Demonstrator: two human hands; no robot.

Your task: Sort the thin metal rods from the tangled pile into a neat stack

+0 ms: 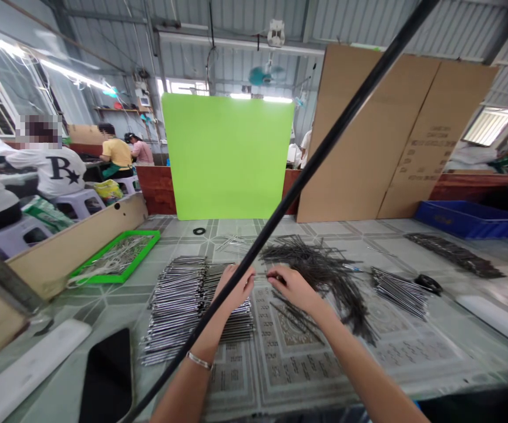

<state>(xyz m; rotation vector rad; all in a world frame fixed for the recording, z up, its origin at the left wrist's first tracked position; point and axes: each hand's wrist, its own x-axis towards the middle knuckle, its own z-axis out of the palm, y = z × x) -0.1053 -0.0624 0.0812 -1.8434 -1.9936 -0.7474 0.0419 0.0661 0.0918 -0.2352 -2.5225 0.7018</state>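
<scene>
My left hand [245,284] is closed in a pinch beside the rows of shiny metal rods [177,305], with a black cable crossing in front of it. Facing it, my right hand [296,286] also pinches, at the near left edge of a loose heap of thin dark rods [310,255]. A short stretch of a thin rod [261,274] shows in the gap between the fingertips of both hands; the rest of it is hidden by the fingers. A few stray dark rods [295,317] lie under my right wrist.
A green tray [124,277] of small metal pieces stands left, a phone [107,376] near front left. To the right lie a bundle of rods [399,292], a black tape roll [429,284] and a blue bin [469,220]. The black cable [298,185] slants across the view. Co-workers sit at left.
</scene>
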